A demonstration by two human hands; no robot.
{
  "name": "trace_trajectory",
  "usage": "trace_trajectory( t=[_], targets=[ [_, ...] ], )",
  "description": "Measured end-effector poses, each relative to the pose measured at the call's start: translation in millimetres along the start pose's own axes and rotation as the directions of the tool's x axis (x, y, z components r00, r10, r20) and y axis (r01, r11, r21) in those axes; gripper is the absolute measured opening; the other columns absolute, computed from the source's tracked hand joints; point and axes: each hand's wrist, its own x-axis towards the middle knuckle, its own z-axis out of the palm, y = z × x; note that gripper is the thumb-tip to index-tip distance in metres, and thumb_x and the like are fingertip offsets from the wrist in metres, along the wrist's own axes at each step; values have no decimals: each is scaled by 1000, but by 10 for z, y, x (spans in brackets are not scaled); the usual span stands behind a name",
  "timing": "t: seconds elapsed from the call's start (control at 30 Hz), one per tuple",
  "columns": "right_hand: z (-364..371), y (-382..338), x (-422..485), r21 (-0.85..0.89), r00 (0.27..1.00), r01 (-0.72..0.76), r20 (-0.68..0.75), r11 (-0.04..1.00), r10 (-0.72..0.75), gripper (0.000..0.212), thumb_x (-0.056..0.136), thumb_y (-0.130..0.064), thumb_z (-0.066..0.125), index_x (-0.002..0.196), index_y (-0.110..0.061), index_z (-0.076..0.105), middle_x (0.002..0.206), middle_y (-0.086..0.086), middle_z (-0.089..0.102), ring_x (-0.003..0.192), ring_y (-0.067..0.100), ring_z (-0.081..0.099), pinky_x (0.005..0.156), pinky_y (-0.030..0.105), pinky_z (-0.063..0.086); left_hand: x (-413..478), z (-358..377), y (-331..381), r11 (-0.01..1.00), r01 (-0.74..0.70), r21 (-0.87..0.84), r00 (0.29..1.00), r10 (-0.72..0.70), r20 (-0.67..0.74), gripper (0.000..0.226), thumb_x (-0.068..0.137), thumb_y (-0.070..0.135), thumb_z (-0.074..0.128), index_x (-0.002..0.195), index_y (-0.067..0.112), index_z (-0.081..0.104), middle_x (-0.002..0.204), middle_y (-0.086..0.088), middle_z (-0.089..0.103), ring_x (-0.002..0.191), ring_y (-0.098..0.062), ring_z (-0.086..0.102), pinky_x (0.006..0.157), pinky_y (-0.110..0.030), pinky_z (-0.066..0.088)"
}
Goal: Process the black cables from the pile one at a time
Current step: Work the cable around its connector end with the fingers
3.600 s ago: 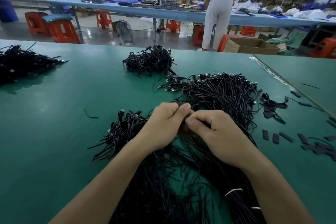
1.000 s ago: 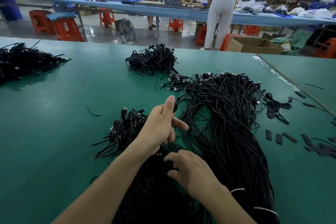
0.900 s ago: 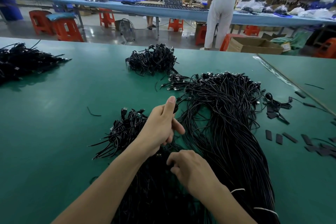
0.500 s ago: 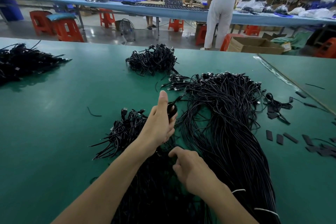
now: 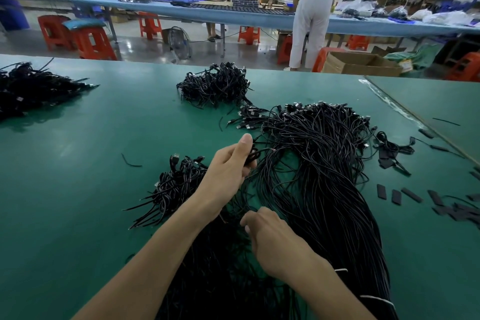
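While gripping coiled cable (image 5: 255,154) in left hand (image 5: 228,171) over pile (image 5: 324,163) at worktop (image 5: 78,189) centre, pinching same cable's tail with right hand (image 5: 270,239) nearer front edge.

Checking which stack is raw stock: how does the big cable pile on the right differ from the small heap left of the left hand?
The big pile is far larger than the small heap. The big pile's cables run long and loosely straight toward the near edge; the small heap's are bunched into short bundles. Both are black cables on the green table.
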Motion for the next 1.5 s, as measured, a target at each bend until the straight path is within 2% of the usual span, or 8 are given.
trace_trajectory(
  t=[0.23,0.33,0.47,0.6,0.77,0.9,1.27,1.5],
  targets=[
    [-314,29,62,478,912,109,-397,872,104,26,105,-14,44,110,-21,69,92,-3,64,71,0,60,57,11,45,-31,15,54,993,-115,28,993,116,-33,53,103,45,35,71,6,50,46,13,44,38,0,34,40,-9,29],
    [-466,50,59,644,793,263,-568,718,219,23,102,-13,52,99,-30,67,67,-7,65,54,-3,55,48,13,42,-69,36,83,989,-150,2,989,150,9,57,104,42,38,59,8,50,48,8,42,38,-1,31,40,-9,25],
    [-616,42,48,660,675,409,-684,631,277,17,98,-15,60,96,-32,63,73,-10,66,64,2,60,58,22,48,-133,97,119,983,-172,-60,980,177,90,51,107,28,40,63,7,54,51,10,52,40,2,43,45,-5,33],
    [-715,-27,-9,575,674,499,-728,649,127,24,94,-10,65,92,-34,62,82,-14,70,74,3,65,66,17,49,-128,123,125,973,-228,27,971,226,81,27,93,43,46,86,18,54,68,5,49,64,-13,44,61,-29,38],
    [-787,-62,-70,573,712,543,-701,614,24,34,90,5,62,95,-29,67,89,-8,74,82,9,71,72,19,55,-132,96,134,959,-282,20,959,281,41,37,109,23,32,99,19,67,62,23,63,58,9,56,55,-3,40],
    [-743,-79,-74,696,804,482,-593,532,47,28,86,0,72,101,-23,68,87,-5,74,80,10,71,74,24,57,-106,85,161,957,-289,-30,954,284,-99,47,110,26,29,94,14,72,52,15,60,47,3,52,47,-7,36],
    [-693,-83,-24,677,805,329,-566,659,179,7,90,-18,71,88,-25,73,70,-10,71,63,2,63,63,18,48,-106,99,139,971,-219,-93,972,210,-102,52,108,34,28,105,10,74,44,12,30,39,-3,23,41,-15,22],
    [-729,-190,-143,402,779,291,-626,868,29,11,94,-13,65,91,-20,72,82,-14,67,76,-6,60,65,5,42,-110,129,128,975,-203,-88,972,189,-141,50,109,31,32,95,-1,68,45,18,54,38,4,47,42,-5,32]
  ],
)
